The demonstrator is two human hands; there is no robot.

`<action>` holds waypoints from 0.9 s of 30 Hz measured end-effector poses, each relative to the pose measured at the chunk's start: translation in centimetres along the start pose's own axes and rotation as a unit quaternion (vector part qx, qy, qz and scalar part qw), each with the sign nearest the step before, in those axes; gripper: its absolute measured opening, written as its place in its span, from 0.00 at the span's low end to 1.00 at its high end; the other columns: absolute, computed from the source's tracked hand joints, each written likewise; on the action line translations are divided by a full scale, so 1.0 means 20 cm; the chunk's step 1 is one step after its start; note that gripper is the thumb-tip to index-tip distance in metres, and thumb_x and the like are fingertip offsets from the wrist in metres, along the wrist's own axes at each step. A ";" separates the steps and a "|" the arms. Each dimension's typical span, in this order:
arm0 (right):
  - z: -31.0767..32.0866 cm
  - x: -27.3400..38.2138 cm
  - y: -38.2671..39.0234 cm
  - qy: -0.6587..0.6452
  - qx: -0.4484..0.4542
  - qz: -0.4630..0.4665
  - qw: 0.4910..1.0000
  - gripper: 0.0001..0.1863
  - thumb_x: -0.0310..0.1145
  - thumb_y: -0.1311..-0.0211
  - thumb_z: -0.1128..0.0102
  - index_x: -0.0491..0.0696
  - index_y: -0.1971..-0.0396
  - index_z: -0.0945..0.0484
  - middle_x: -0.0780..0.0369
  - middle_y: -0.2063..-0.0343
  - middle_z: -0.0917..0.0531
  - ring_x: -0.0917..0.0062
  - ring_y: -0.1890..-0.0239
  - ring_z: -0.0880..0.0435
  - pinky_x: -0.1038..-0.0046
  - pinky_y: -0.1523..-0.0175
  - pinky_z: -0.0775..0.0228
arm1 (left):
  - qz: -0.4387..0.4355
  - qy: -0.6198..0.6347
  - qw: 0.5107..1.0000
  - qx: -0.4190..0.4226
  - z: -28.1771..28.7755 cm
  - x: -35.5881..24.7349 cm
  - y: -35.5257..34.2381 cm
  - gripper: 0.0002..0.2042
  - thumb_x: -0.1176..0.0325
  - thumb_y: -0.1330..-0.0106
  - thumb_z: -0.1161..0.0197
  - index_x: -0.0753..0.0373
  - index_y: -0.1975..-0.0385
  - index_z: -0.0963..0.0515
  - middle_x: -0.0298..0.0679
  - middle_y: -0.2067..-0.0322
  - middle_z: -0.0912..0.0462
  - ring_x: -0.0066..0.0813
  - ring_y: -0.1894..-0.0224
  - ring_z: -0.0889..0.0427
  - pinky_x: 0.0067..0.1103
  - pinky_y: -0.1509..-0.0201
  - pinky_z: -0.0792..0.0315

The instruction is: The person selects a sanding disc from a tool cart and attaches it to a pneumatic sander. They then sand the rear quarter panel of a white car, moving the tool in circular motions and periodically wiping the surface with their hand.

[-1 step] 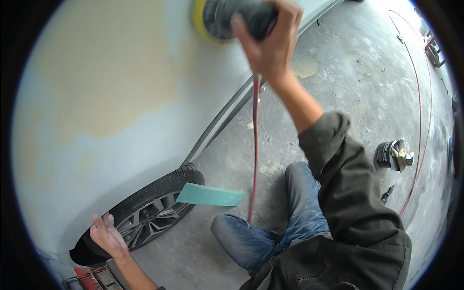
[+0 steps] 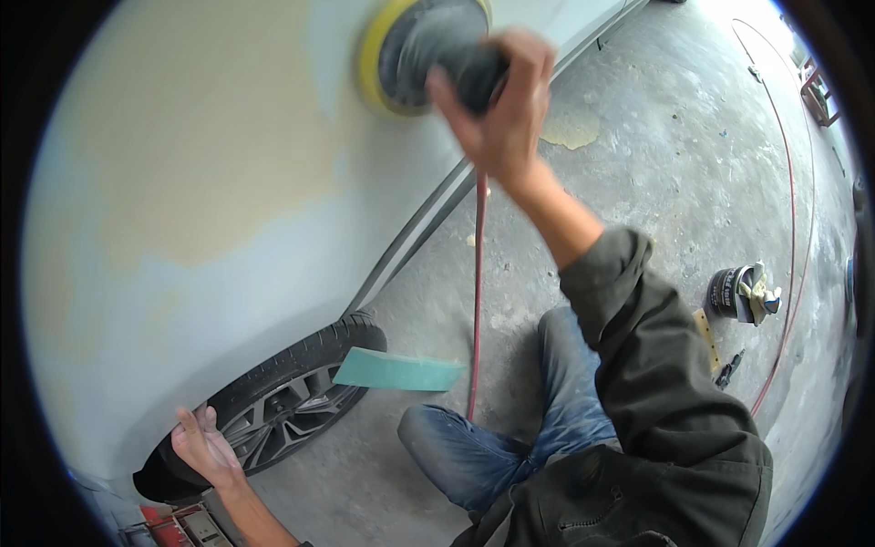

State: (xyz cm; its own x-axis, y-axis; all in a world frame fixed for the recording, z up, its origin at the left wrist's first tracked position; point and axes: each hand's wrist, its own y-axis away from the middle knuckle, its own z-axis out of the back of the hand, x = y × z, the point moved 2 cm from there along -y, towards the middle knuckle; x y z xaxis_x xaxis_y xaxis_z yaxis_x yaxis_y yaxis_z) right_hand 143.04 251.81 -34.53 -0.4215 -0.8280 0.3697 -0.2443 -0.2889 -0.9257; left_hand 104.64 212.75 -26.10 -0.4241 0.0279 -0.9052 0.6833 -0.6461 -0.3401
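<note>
My right hand (image 2: 497,118) grips a black sander (image 2: 474,68) with a round yellow-edged pad (image 2: 374,68), which is against the pale car panel (image 2: 173,164) with its beige patches. A red hose (image 2: 478,292) runs down beneath that hand. My left hand (image 2: 205,447) is open, palm partly up with fingers loosely curved, at the top of the tyre (image 2: 305,351) by the wheel arch; whether it touches is unclear. A teal flat board or sheet (image 2: 401,369) lies across the wheel's right side.
My bent legs (image 2: 570,374) are on the concrete floor (image 2: 656,164). To the right are a tin (image 2: 729,292) with gloves on it, a perforated tan strip (image 2: 706,333), a black tool (image 2: 729,369) and long hoses (image 2: 788,182). A red item (image 2: 159,520) lies at lower left.
My right hand and the sander have moved down and slightly left on the panel, showing more of the pad. My left hand stays nearly still.
</note>
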 end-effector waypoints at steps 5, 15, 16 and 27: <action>0.01 0.22 0.19 -0.037 0.115 -0.015 0.993 0.28 0.40 0.54 0.24 0.52 0.53 0.27 0.57 0.54 0.26 0.75 0.77 0.19 0.72 0.77 0.25 | 0.019 -0.022 1.000 -0.013 -0.03 -0.04 0.01 0.22 0.54 0.29 0.36 0.72 0.53 0.22 0.41 0.57 0.16 0.24 0.58 0.16 0.16 0.58 0.24; 0.10 0.48 0.44 -0.103 0.135 -0.368 0.914 0.30 0.38 0.47 0.28 0.46 0.48 0.33 0.50 0.53 0.29 0.62 0.70 0.19 0.65 0.70 0.22 | 0.028 -0.009 1.000 0.004 -0.07 -0.07 0.02 0.23 0.52 0.29 0.37 0.71 0.53 0.22 0.38 0.57 0.16 0.20 0.59 0.18 0.15 0.56 0.24; 0.10 0.52 0.41 -0.126 0.144 -0.435 0.880 0.30 0.39 0.47 0.28 0.46 0.49 0.33 0.51 0.53 0.29 0.61 0.69 0.19 0.63 0.70 0.23 | 0.028 -0.011 1.000 0.001 -0.07 -0.08 0.02 0.23 0.52 0.29 0.37 0.71 0.53 0.22 0.38 0.57 0.16 0.20 0.59 0.18 0.15 0.56 0.24; 0.05 0.44 0.25 -0.095 0.110 -0.405 0.902 0.31 0.39 0.46 0.28 0.43 0.48 0.35 0.51 0.56 0.29 0.63 0.75 0.20 0.63 0.71 0.24 | 0.029 -0.017 0.999 -0.004 -0.10 -0.09 0.03 0.23 0.52 0.29 0.37 0.73 0.57 0.22 0.39 0.58 0.16 0.19 0.60 0.19 0.14 0.58 0.26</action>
State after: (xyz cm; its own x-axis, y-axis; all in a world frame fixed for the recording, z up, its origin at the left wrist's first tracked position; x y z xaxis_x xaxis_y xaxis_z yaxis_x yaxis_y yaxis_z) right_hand 138.94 242.73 -35.96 -0.0194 -0.3630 0.9316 -0.2170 -0.9080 -0.3584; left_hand 107.09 213.81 -25.15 -0.4031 -0.0348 -0.9145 0.7123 -0.6394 -0.2896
